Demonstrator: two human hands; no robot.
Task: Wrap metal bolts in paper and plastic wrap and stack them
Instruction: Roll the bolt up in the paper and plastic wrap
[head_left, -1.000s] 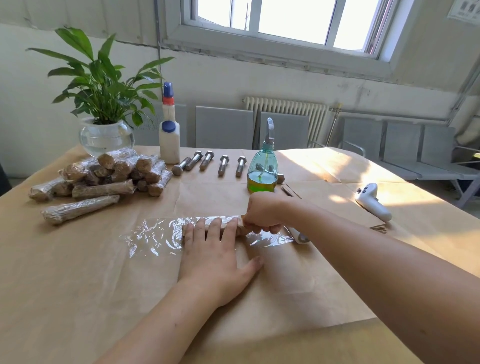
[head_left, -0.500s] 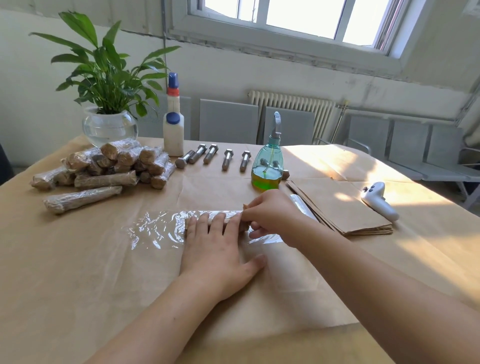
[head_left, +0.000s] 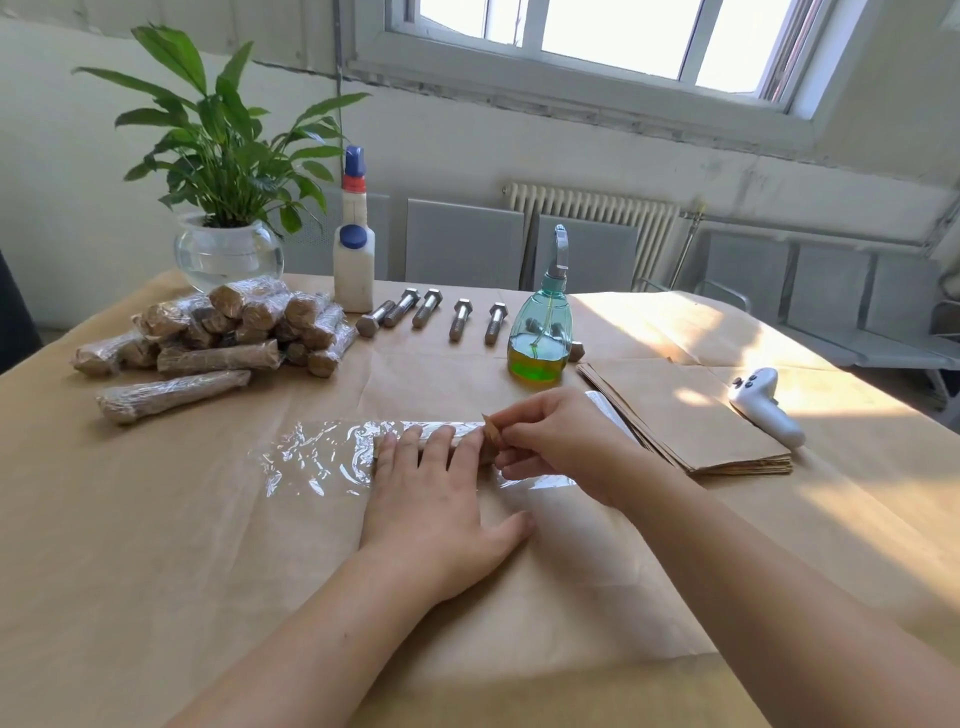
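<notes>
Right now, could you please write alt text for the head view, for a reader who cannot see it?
A left hand presses a paper roll flat on plastic wrap while the right hand pinches the roll's end. Behind lie a pile of wrapped bolts, five bare bolts, a spray bottle and paper sheets.

Glossy crinkled plastic wrap (head_left: 311, 457); matt brown paper (head_left: 156, 545); shiny metal bolts (head_left: 426, 307).

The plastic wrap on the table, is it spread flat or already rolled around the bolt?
Mostly spread: the plastic wrap lies open and crinkled on the table left of the left hand. How far it covers the paper-wrapped bolt, I cannot tell.
</notes>
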